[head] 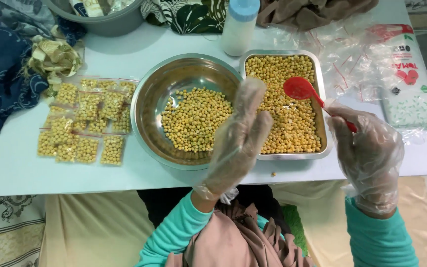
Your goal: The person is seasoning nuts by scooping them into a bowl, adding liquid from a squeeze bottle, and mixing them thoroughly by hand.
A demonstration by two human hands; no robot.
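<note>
My right hand [369, 151], in a clear plastic glove, grips the handle of a red plastic spoon [300, 89] whose bowl hovers over a rectangular steel tray [324, 148] full of yellow chickpeas. My left hand [238, 141], also gloved, is raised flat with fingers together between the tray and a round steel bowl [147, 106]; it holds nothing. The bowl has a layer of chickpeas in its bottom. Several small filled zip bags [87, 121] lie in rows left of the bowl.
A white bottle with a blue cap [239, 24] stands behind the tray. Empty zip bags [344, 59] and a printed packet [408, 79] lie at right. A grey basin [102, 20] and crumpled cloths [11, 64] sit at the back left. One chickpea [273, 174] lies near the table's front edge.
</note>
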